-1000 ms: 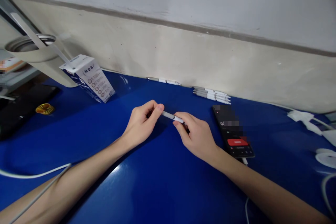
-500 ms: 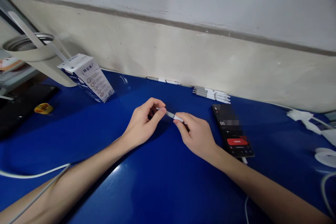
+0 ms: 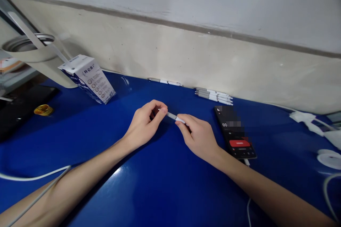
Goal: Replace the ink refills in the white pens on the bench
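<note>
Both hands meet over the middle of the blue desk (image 3: 160, 184), forearms resting on it, likely for steadiness. The left hand (image 3: 144, 122) is curled nearly closed, thumb and forefinger pinching the grey tip end of a slim white pen (image 3: 172, 116). The right hand (image 3: 199, 136) is closed on the other end, its fingers folded over the barrel. Held at both ends, the pen bridges the gap between the hands just above the desk, tilted a little up toward the left (a grip that keeps so thin a thing from rolling or twisting).

A white cable (image 3: 34, 177) trails beside the left forearm. Just right of the right hand lies a phone (image 3: 236, 133), face up with a red button lit, close enough to glance at. Farther left are a gold coil (image 3: 43, 110) and a tilted carton (image 3: 89, 78) with a straw. Against the wall, a single pen (image 3: 165, 82) and a bundle of pens (image 3: 213, 95) lie parallel, out of the hands' way.
</note>
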